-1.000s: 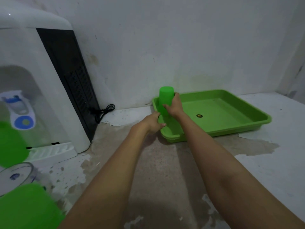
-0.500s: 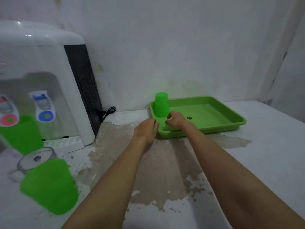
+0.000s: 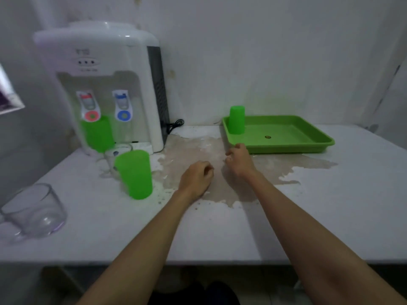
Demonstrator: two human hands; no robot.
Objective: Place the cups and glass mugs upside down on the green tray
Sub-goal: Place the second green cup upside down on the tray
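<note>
Table [image 3: 286,216]: three green cups [image 3: 134,173], two glass mugs [image 3: 33,213].

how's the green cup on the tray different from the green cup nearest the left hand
The cup on the tray stands upside down, wide mouth down, in the green tray's far left corner; the near cup stands upright, mouth up, on the bare table. The tray cup stands alone; the near cup has a glass mug right behind it. Both are plain bright green.
</note>
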